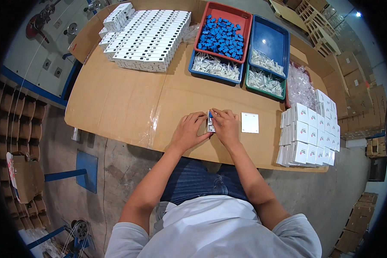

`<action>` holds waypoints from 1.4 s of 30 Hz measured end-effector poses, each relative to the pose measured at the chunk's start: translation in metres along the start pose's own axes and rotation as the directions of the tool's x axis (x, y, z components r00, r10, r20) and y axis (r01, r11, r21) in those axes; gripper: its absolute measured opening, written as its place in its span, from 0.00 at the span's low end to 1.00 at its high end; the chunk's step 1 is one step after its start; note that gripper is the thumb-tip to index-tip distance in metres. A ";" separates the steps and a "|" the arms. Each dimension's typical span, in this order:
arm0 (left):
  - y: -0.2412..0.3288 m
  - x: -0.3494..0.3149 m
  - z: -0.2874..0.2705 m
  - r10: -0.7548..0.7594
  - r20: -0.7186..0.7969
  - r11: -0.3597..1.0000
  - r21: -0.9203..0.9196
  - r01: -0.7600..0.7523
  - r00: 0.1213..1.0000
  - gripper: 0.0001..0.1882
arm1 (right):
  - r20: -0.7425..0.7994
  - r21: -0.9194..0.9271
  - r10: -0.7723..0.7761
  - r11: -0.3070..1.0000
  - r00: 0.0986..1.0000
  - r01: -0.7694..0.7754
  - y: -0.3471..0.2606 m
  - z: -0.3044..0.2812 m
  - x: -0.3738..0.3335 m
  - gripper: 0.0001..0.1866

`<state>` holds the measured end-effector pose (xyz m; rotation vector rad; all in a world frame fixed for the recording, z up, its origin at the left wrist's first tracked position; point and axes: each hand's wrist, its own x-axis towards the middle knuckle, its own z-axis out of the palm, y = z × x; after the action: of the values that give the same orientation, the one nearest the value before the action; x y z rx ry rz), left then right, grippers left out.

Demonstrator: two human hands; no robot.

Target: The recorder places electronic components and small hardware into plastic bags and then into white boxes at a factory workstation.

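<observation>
In front of me on the cardboard-covered table lies a small, narrow white box [211, 127] with its contents showing. My left hand [189, 130] holds it from the left, thumb at the near end and fingers by the far end. From the right, my right hand [226, 125] bends over the box, its fingertips pressed on a small blue plastic piece [210, 115] at the far end. Those fingers partly hide the inside of the box. Just right of my right hand lies a flat white square [250, 123], apart from it.
Stacked white boxes [152, 38] fill the far left; more white boxes [307, 133] stand at the right edge. A red tray [222, 9] of blue pieces sits on a blue tray [193, 71]. Beside them, another blue tray [268, 38] rests on a green tray [262, 90], both with small white-and-clear parts.
</observation>
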<state>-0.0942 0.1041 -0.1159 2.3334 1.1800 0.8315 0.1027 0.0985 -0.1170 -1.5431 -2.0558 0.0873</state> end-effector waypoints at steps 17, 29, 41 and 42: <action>-0.001 -0.002 0.000 0.026 -0.009 1.000 -0.012 -0.026 1.000 0.22 | -0.095 0.077 0.060 0.996 0.994 -0.053 -0.002 0.003 -0.002 0.16; -0.002 -0.002 0.001 0.036 -0.018 0.999 0.005 -0.036 0.999 0.21 | -0.072 0.244 0.156 0.961 0.985 -0.134 -0.004 0.004 0.002 0.12; -0.002 -0.003 -0.001 0.048 -0.014 0.999 0.004 -0.048 0.999 0.22 | 0.040 0.102 0.126 0.986 0.991 -0.129 0.002 -0.002 0.003 0.13; -0.001 -0.003 -0.001 0.054 -0.019 0.999 0.003 -0.054 0.998 0.22 | 0.040 0.102 0.126 0.986 0.991 -0.130 -0.001 -0.004 0.001 0.13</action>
<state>-0.0972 0.1025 -0.1170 2.3739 1.1304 0.8735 0.1034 0.0980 -0.1134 -1.6169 -1.9435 0.2669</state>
